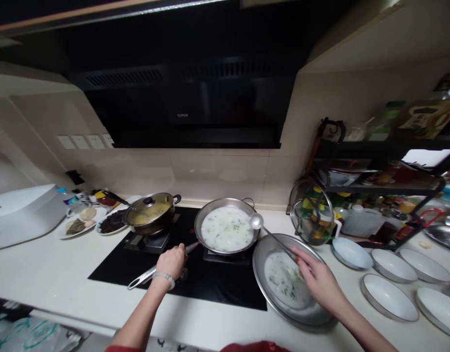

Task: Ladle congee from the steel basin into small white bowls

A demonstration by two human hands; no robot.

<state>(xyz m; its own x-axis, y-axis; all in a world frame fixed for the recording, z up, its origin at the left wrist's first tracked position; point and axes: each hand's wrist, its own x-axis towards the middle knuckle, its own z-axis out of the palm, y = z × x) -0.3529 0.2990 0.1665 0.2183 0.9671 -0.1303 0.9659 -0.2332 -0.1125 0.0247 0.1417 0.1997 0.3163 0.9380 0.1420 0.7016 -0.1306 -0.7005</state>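
My left hand point(171, 264) is closed round the long metal handle of a pan point(197, 230) on the right side of the cooktop. White soup with green bits point(228, 229) fills that pan. In my right hand point(314, 278) is a ladle point(274, 237), gripped by its handle. The ladle's bowl is over the pan's right rim, above the gap towards a large metal basin point(259, 264). More white soup with greens point(285, 281) lies in the basin, partly hidden by my right hand and forearm.
A lidded pan point(149, 212) stands on the left burner of the black cooktop point(111, 271). Plates of food point(80, 222) are at the far left. Several white bowls point(389, 296) line the right counter, below a black rack point(386, 188). A glass lid point(310, 212) leans by the wall.
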